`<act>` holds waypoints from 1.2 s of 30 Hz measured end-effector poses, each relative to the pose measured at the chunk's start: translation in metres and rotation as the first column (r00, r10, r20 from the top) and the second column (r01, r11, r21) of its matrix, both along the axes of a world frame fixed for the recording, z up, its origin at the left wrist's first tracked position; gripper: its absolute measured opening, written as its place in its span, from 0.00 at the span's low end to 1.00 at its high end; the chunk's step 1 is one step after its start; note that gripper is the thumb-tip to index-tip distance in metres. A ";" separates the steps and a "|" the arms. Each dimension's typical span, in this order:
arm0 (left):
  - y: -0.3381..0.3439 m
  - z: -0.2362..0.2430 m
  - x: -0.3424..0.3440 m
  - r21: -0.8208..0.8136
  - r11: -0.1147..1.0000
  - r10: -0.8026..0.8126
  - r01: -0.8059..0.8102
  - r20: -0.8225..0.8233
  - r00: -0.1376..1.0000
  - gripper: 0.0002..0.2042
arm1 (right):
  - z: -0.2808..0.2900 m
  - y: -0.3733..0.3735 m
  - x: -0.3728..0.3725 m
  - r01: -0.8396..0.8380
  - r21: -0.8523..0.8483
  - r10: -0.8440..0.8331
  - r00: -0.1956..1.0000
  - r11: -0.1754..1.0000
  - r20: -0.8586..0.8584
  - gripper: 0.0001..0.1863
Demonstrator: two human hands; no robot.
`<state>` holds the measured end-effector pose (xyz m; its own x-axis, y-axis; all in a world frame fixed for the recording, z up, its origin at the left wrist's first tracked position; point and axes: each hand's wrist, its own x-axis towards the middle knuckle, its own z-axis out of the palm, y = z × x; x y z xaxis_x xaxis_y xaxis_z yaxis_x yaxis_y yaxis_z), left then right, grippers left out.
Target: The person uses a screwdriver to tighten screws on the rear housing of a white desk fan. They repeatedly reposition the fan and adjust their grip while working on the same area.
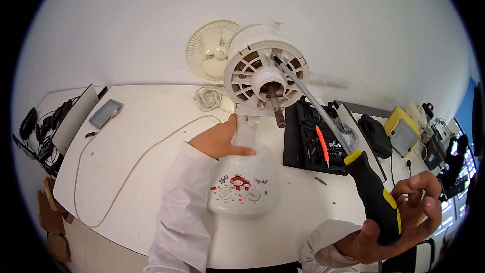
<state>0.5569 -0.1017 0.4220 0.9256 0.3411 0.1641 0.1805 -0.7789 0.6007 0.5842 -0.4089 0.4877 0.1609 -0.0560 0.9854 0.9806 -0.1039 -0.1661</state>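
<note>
A white desk fan stands upright with its grille and blade off, so the motor housing and a rusty shaft face me. My left hand is wrapped around the fan's neck, just above its base with printed cartoon fruit figures and two knobs. In my right hand lies the black and yellow handle of a long screwdriver. The handle rests between thumb and palm, while the other fingers are spread and curled loosely. The screwdriver's tip meets a screw hole in the upper part of the housing front.
Behind stands another cream fan with a coiled cord. A black tool case holds bits and an orange-handled screwdriver. A small metal bit lies nearby. At left are a grey tray and a looping power cord.
</note>
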 end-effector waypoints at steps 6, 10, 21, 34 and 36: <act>0.019 -0.032 0.023 -0.099 0.985 -0.104 0.142 0.317 0.943 0.40 | -0.004 -0.008 0.009 -0.201 0.073 0.190 0.972 0.977 0.140 0.26; 0.022 -0.043 0.030 -0.053 0.999 0.012 0.007 0.348 0.938 0.37 | -0.003 0.000 0.010 -0.142 0.082 0.129 0.980 0.986 0.149 0.23; 0.015 -0.052 0.044 -0.125 0.975 0.223 -0.185 0.495 0.840 0.35 | 0.018 0.040 0.013 -0.143 -0.198 0.161 0.984 0.970 0.076 0.28; 0.014 -0.065 0.057 -0.059 0.944 0.288 -0.325 0.630 0.722 0.35 | 0.007 0.043 0.002 -0.078 -0.377 0.123 0.988 0.923 0.097 0.14; 0.012 -0.065 0.058 -0.033 0.932 0.299 -0.360 0.631 0.716 0.34 | 0.006 0.047 0.003 -0.101 -0.330 0.137 0.987 0.938 0.089 0.14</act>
<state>0.6148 -0.0892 0.3566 0.4419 0.5613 0.6998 0.0503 -0.7943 0.6054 0.5872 -0.3618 0.4933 0.0378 0.2819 0.9587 0.9993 -0.0157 -0.0348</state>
